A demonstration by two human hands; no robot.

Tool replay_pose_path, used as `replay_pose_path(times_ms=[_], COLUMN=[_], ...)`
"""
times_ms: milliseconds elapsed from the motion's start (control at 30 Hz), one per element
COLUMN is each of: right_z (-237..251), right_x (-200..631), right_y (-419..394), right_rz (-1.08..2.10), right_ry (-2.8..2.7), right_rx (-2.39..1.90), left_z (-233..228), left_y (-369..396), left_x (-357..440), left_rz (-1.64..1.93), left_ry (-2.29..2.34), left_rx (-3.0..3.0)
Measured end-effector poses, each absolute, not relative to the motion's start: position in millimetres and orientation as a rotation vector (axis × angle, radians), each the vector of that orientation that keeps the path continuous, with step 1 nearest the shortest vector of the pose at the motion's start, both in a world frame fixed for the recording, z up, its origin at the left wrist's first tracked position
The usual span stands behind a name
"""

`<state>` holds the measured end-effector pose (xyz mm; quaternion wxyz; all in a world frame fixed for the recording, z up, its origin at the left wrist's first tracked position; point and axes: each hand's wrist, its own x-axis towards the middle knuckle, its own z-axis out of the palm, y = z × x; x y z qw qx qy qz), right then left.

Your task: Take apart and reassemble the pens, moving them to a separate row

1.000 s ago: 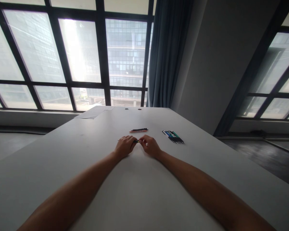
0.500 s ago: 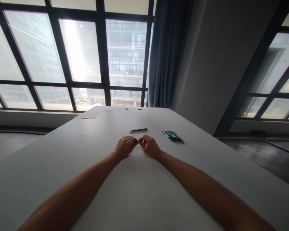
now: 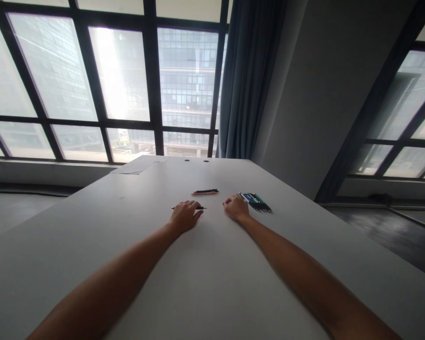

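The left hand [image 3: 184, 216] rests on the white worktop [image 3: 205, 274] with its fingers curled over a dark pen [image 3: 189, 208]. The pen lies flat, and both its ends poke out from under the fingers. The right hand [image 3: 236, 208] sits a little way off to the right, loosely curled, and a tiny dark bit shows at its fingertips; it is too small to tell what it is or if the hand grips it. Just right of that hand lies a bunch of pens [image 3: 255, 201], side by side. Farther off, between the hands, lie two more pens [image 3: 204, 192], one black and one pink. To do this part well, the left hand should press the pen gently so it does not roll. The right hand should move slowly, so it does not bump the bunch.
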<state>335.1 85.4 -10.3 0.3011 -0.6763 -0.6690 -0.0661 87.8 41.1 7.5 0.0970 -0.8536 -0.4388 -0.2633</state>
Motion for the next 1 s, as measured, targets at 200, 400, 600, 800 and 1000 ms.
replay_pose_path(times_ms=[200,400,600,800,1000], right_z=[-18,-4,5,5,4], right_x=[336,325,288,276,283], right_y=[92,76,43,37,42], right_rz=[-0.227,-0.192,-0.163,-0.156,-0.18], right_ry=[-1.774,-1.758,-2.133,-2.19,-2.07], right_rx=[-1.715,-1.615,-1.047,-0.966,-1.077], left_z=[6,8,9,6,5], left_y=[44,41,40,42,44], left_x=[87,87,88,87,87], left_rz=[-0.79,-0.774,-0.771,-0.752,-0.752], left_ry=[-1.307,-1.338,-1.32,-1.287,-1.443], left_rx=[-2.532,-2.52,-2.507,-2.518,-2.371])
